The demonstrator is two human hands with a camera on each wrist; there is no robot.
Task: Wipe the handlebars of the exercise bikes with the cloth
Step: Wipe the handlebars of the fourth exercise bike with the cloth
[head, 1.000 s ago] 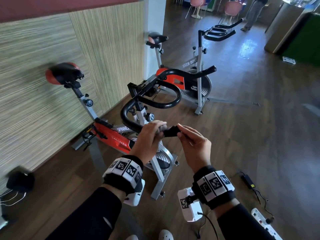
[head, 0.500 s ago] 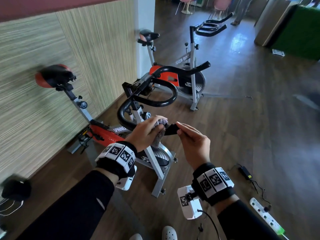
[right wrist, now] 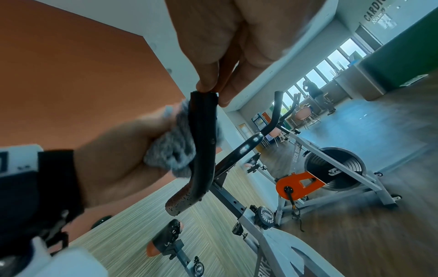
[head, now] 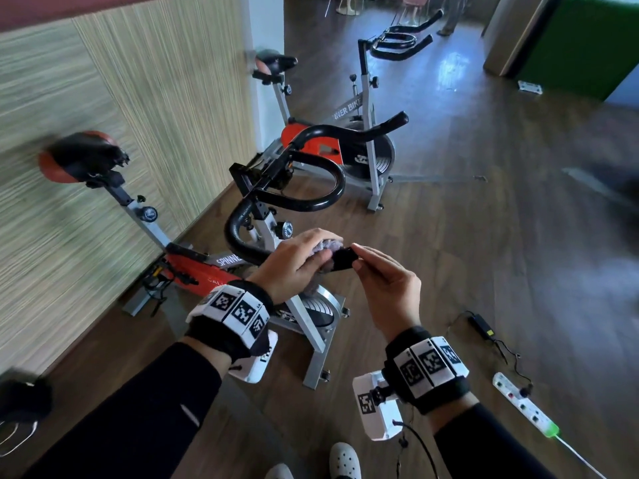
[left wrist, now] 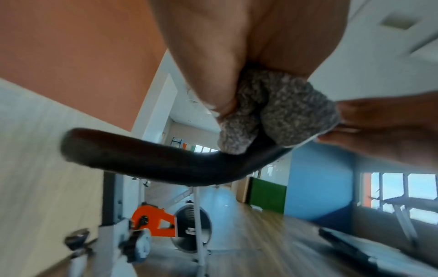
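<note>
The near exercise bike's black handlebar (head: pixel 238 233) curves toward me. My left hand (head: pixel 311 250) grips a grey cloth (head: pixel 328 244) wrapped round the bar close to its near end. In the left wrist view the cloth (left wrist: pixel 284 116) is bunched between the fingers (left wrist: pixel 213 65) and sits on the handlebar (left wrist: pixel 154 161). My right hand (head: pixel 359 259) pinches the bar's end tip (head: pixel 342 259) between thumb and fingers. The right wrist view shows those fingertips (right wrist: pixel 206 82) on the handlebar (right wrist: pixel 203 140), with the cloth (right wrist: pixel 170 150) just below them.
A second bike (head: pixel 345 150) stands behind the near one, its handlebars (head: pixel 397 39) farther back. A striped wall (head: pixel 103 98) runs along the left. A power strip (head: pixel 522 406) and an adapter (head: pixel 479 324) with cables lie on the wooden floor to the right.
Both hands keep their hold at the handlebar's near end. More of the cloth shows above the left hand's fingers. The head view has swung slightly.
</note>
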